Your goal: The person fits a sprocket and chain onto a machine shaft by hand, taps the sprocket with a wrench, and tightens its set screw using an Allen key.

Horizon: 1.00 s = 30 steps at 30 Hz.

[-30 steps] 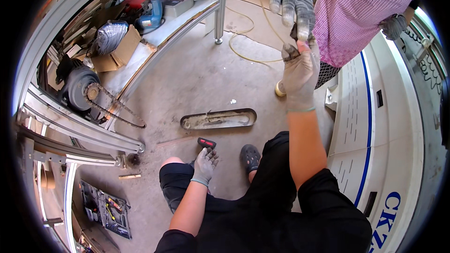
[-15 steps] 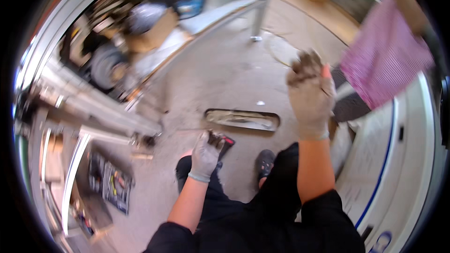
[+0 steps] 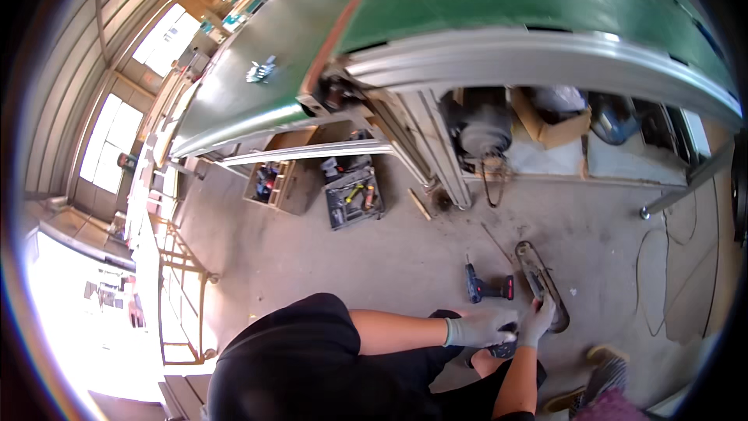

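Observation:
My left hand (image 3: 481, 329), in a pale glove, is low over the floor by my shoe, its fingers curled; whatever they hold is hidden. Right beside it is my gloved right hand (image 3: 538, 321), fingers pinched together on something too small to name. Beyond the right hand lies an oblong dark-rimmed piece (image 3: 562, 313) with a light strip inside; the hand overlaps it in view, and contact cannot be made out. A blue and black cordless drill (image 3: 485, 287) with a red-marked battery rests on the floor just left of that piece.
Ahead stands a green-topped conveyor table (image 3: 514, 0) on metal legs. A motor (image 3: 485, 139) with a hanging chain (image 3: 491, 187) is beneath it. An open toolbox (image 3: 354, 201) and wooden box (image 3: 292, 183) are left. Another person's foot (image 3: 606, 378) shows at lower right.
My view has swung left, bringing the conveyor top into sight. My right hand, raised and apart before, has come down beside the left. Both are now close together with fingers closed.

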Tool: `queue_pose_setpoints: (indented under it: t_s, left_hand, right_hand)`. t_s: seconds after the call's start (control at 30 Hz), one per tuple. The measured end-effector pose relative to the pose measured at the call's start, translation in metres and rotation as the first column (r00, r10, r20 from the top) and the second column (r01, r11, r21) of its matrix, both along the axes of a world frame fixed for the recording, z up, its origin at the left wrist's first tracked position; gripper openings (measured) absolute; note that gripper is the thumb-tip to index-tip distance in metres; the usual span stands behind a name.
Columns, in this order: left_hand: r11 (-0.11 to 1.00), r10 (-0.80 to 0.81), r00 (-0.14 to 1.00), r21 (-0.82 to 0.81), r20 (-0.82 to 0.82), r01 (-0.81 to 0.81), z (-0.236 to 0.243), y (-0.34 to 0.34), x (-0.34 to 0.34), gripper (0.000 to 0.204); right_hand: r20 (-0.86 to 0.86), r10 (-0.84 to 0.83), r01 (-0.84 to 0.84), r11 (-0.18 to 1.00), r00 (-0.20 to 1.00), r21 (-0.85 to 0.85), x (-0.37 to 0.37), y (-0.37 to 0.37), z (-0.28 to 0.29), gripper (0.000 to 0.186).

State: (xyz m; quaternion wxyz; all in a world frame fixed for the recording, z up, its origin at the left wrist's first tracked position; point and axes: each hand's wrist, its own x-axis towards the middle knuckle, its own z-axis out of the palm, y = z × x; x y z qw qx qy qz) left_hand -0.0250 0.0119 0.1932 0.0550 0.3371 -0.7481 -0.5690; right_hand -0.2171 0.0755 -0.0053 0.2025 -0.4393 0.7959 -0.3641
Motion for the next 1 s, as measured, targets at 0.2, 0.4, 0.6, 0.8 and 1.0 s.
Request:
queue_pose_setpoints:
  t_s: [0.2, 0.4, 0.6, 0.8, 1.0]
  left_hand:
    - [0.997, 0.026, 0.939, -0.081, 0.344, 0.003, 0.096, 0.004, 0.089, 0.042]
    - [0.886, 0.460, 0.789, -0.152, 0.408, -0.438, 0.079, -0.012, 0.248, 0.045]
    - [0.724, 0.647, 0.551, -0.199, 0.528, -0.660, 0.105, -0.007, 0.390, 0.039]
    - [0.721, 0.576, 0.433, -0.180, 0.693, -0.669, 0.159, -0.026, 0.571, 0.059]
    - [-0.067, 0.950, -0.121, -0.192, 0.288, -0.979, 0.079, -0.013, 0.717, 0.015]
  right_hand:
    - [0.210, -0.321, 0.278, 0.938, 0.924, 0.208, 0.007, 0.080, 0.077, 0.028]
    - [0.504, -0.533, 0.417, 0.846, 0.680, 0.331, -0.025, 0.095, 0.177, 0.018]
    - [0.494, -0.468, 0.318, 0.878, 0.733, 0.359, 0.053, 0.046, 0.237, 0.014]
    - [-0.124, 0.603, -0.576, 0.794, 0.788, 0.195, 0.305, -0.105, 0.312, 0.012]
    - [0.110, 0.797, -0.805, 0.588, 0.594, 0.086, 0.439, -0.212, 0.467, 0.023]
